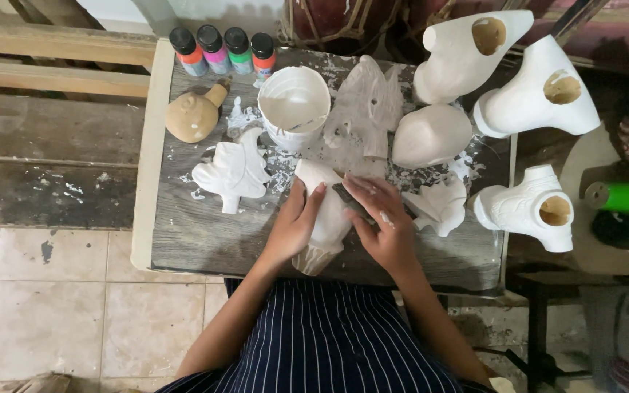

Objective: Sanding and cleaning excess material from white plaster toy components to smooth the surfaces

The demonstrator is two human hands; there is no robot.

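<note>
White plaster figure [327, 211] lies near the front edge of the old grey wooden table [205, 240], right before the person. It is long, smooth and chalky, with a ridged end pointing at the striped apron [329, 342]. The left hand [294, 222] is wrapped around its left side, fingers curled tight on it. The right hand [381, 218] lies flat on its right side and presses a small dark, rough scrap [345, 195] against it with the fingers close together.

The table is scratched and splashed with dried white bits. At the right stand three big hollow white casts [540, 94] with round holes that show tan insides. A white round bucket [294, 105] sits behind the figure, its inside caked with plaster. Beside it lie a flat carved white piece [367, 109] and a smooth egg-shaped white lump [431, 135]. A leaf-shaped white figure [233, 173] lies to the left, and a tan clay figure [194, 115] sits behind that. Four small paint bottles [223, 49] with black caps stand in a row at the back.
</note>
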